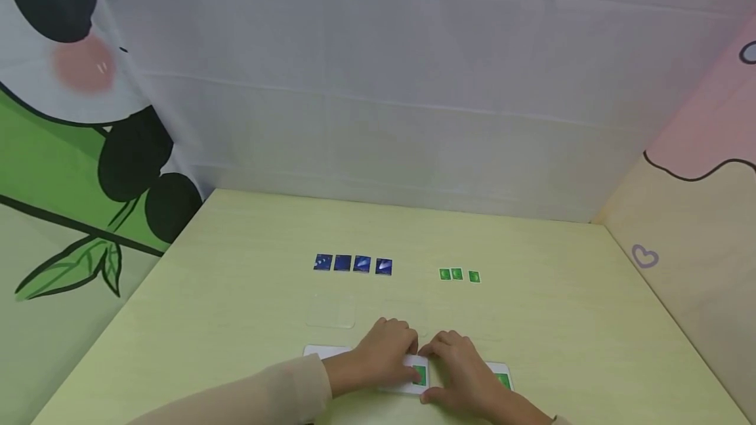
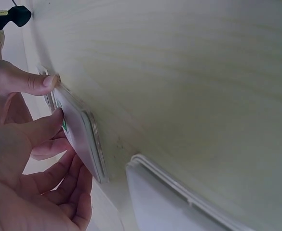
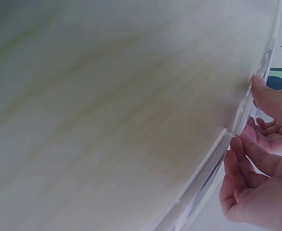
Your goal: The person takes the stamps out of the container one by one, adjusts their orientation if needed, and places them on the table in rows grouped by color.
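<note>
My left hand (image 1: 384,349) holds a white rounded-corner tile (image 1: 407,387) from the left. Its thumb lies by a green picture (image 1: 421,376) on the tile, and the fingers bend over the far edge. From the other side, my right hand (image 1: 466,372) grips the tile's right edge, thumb at the near corner and fingertips at the far one. In the left wrist view the tile (image 2: 85,139) appears layered, with a clear plate along its table side. My right thumb (image 2: 32,82) presses on its edge there.
Another white tile (image 1: 321,350) lies left, partly behind my left arm. A third, with a green picture (image 1: 503,380), is right of my right hand. Clear square plates (image 1: 331,311) lie beyond. Farther back are several blue picture cards (image 1: 361,264) and three small green ones (image 1: 457,273).
</note>
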Motion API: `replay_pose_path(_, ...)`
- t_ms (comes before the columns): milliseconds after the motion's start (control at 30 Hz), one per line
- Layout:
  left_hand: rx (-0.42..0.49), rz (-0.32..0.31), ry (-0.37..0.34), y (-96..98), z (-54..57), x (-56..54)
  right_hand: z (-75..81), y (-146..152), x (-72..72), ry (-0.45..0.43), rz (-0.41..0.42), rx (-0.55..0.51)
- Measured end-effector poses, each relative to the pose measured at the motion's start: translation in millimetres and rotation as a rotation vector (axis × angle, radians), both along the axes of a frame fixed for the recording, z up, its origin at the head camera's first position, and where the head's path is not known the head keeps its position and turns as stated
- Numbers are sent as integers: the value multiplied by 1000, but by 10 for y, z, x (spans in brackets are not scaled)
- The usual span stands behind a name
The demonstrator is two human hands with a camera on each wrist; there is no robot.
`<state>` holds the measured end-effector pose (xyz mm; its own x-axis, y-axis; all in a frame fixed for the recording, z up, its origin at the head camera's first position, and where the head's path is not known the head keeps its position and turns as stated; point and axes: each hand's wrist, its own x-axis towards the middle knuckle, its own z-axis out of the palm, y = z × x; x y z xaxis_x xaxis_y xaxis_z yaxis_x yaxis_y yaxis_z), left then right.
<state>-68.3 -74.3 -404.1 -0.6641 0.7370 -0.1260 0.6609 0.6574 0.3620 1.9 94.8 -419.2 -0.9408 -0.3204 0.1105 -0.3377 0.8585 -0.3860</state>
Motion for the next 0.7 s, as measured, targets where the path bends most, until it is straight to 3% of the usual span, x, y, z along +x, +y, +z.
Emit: replay_pose_path(700,37,2,-15,3,4,-22,14,2,-12,-33,-3,3)
